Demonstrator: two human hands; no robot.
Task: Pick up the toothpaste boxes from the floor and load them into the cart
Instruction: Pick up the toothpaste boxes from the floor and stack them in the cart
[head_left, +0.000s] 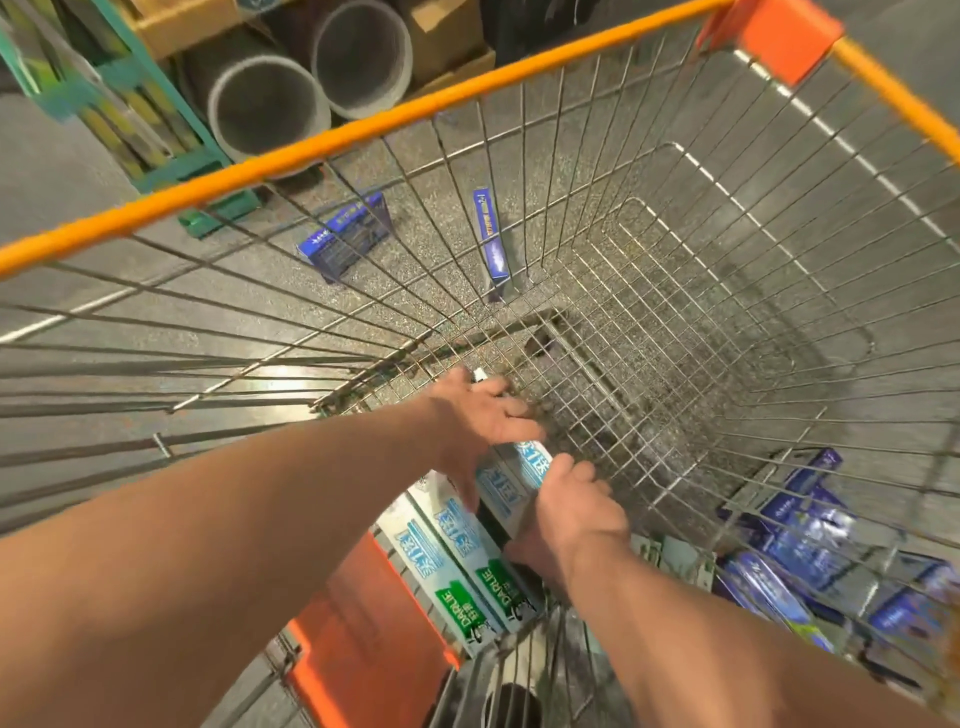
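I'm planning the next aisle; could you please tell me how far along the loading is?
Done: little; the cart looks otherwise bare. In hand: the left hand and right hand hold white Darlie boxes at its near end. Left: two blue boxes on the floor ahead, and a blue pile to the right.

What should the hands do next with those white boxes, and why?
Probably lay them on the wire bottom of the cart and let go: left hand and right hand hold the white toothpaste boxes low inside it, while blue boxes lie on the floor outside.
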